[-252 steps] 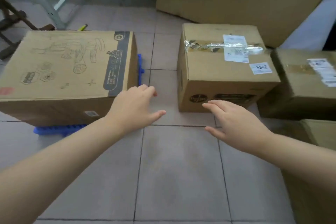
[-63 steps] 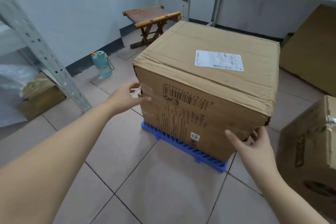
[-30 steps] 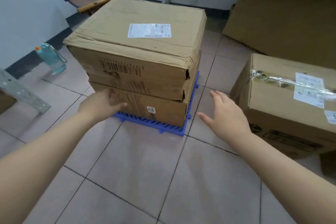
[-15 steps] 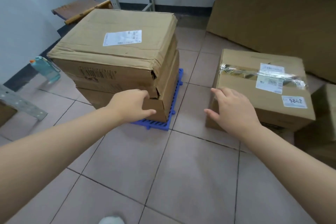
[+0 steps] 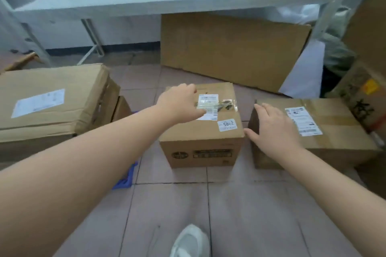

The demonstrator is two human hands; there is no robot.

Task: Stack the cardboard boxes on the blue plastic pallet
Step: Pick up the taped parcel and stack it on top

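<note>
A cardboard box with a "5842" sticker (image 5: 208, 137) stands on the floor at centre. My left hand (image 5: 180, 102) lies over its top left part, fingers spread, holding nothing. My right hand (image 5: 271, 127) hovers open at its right edge, in front of a second labelled box (image 5: 330, 137). At the left, two stacked boxes (image 5: 50, 100) sit on the blue plastic pallet (image 5: 126, 177), of which only a corner shows past my left forearm.
A flat cardboard sheet (image 5: 231, 50) leans against the wall under a white metal shelf (image 5: 167, 0) holding small boxes. More cartons (image 5: 361, 94) stand at the far right. My white shoe (image 5: 191, 242) shows at the bottom on the tiled floor.
The view has swung right, from the stack on the pallet to the boxes on the floor. Both hands have moved from beside the stack to the "5842" box.
</note>
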